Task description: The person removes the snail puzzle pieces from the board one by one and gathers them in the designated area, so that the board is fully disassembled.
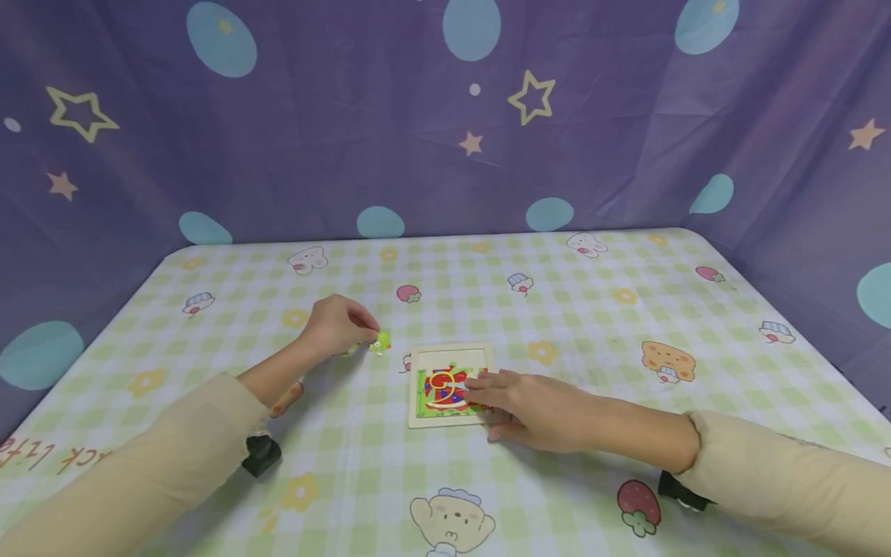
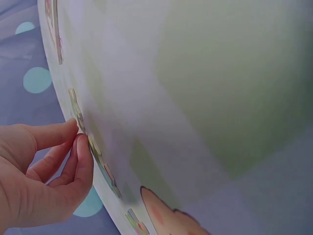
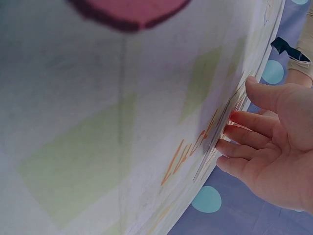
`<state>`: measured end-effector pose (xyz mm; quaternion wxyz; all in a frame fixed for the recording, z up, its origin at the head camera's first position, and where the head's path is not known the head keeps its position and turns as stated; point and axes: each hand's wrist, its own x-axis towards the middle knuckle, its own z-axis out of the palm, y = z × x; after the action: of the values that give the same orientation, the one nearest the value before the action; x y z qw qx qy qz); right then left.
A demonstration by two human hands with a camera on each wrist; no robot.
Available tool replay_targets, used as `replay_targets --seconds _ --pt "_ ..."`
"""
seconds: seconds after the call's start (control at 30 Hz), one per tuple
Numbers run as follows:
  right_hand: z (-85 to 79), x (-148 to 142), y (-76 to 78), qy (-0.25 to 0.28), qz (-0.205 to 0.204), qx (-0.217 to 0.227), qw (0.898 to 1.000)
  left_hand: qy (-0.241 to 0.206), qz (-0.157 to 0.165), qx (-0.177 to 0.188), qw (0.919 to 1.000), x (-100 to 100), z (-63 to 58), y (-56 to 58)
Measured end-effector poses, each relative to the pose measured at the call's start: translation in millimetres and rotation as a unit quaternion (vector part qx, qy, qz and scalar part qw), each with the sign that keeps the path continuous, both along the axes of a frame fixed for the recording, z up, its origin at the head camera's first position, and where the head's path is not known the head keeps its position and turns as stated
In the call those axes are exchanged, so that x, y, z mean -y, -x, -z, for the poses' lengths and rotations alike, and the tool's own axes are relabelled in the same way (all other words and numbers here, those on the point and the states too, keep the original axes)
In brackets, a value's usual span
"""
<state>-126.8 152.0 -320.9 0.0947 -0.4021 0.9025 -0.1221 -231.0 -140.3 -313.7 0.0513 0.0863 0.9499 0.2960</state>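
Note:
My left hand (image 1: 337,329) is left of the puzzle tray, its thumb and fingertips pinching a small green jigsaw piece (image 1: 381,342) low over the table. In the left wrist view, more flat jigsaw pieces (image 2: 103,166) lie right below those fingertips, with another coloured piece (image 2: 136,223) farther along. A square, pale-rimmed puzzle tray (image 1: 413,391) holds a red, blue and green picture (image 1: 442,387); a plain strip shows along its top. Extended fingers of my right hand (image 1: 539,406) rest over the tray's right side and hide part of the picture.
A green-and-white checked tablecloth (image 1: 578,487) with printed cartoon figures covers the table. Behind it hangs a purple curtain (image 1: 390,139) with stars and blue ovals. Black devices (image 1: 261,455) sit under both sleeve cuffs.

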Motion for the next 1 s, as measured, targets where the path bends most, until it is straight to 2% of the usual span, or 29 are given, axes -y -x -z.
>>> replay_targets --seconds 0.2,0.33,0.63,0.83,1.0 --pt "-0.6 0.0 0.5 -0.001 0.001 0.004 1.000 -0.002 -0.006 0.006 1.0000 -2.1 -1.2 -0.6" --pt "-1.6 -1.4 0.6 -0.004 0.002 0.008 1.000 -0.017 0.001 0.007 0.9998 -7.8 -3.6 -3.5" --pt "-4.3 -1.9 2.2 -0.006 -0.004 0.014 1.000 -0.037 0.070 0.027 0.9965 -34.9 -11.5 -28.0" --pt "-4.7 -1.9 2.6 -0.005 -0.010 0.011 1.000 -0.032 0.115 0.036 0.9923 -48.0 -7.1 -38.4" --pt "-4.7 -2.3 2.9 -0.005 -0.013 0.006 1.000 -0.021 0.133 0.035 0.9903 -52.3 -2.1 -42.7"
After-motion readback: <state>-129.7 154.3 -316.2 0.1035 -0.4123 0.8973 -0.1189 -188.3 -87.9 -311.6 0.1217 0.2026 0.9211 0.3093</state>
